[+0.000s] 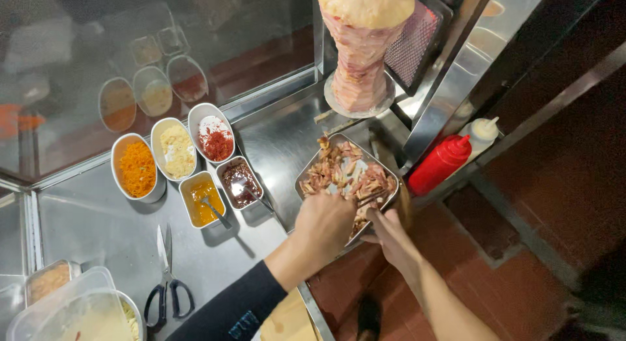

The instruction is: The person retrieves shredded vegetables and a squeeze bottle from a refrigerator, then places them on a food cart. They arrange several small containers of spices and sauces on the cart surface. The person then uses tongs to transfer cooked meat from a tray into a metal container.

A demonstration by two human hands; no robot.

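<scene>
A metal tray [312,173] of sliced cooked meat [345,171] sits on the steel counter below a vertical spit of meat [362,54]. My left hand [323,225], on a black-sleeved arm, reaches over the tray's near edge with its fingers curled around what look like thin metal tongs [370,198] that touch the meat. My right hand [390,235], on a bare arm, grips the tray's near right rim, next to a brown wooden piece [405,209].
Left of the tray stand oval tubs of orange shreds [136,168], pale crumbs [177,150] and red sauce [216,142], and two square sauce tubs with spoons [222,190]. Scissors [166,282] lie on the counter. A red [441,165] and a white squeeze bottle [481,133] stand at the right. Plastic boxes [72,308] are at the bottom left.
</scene>
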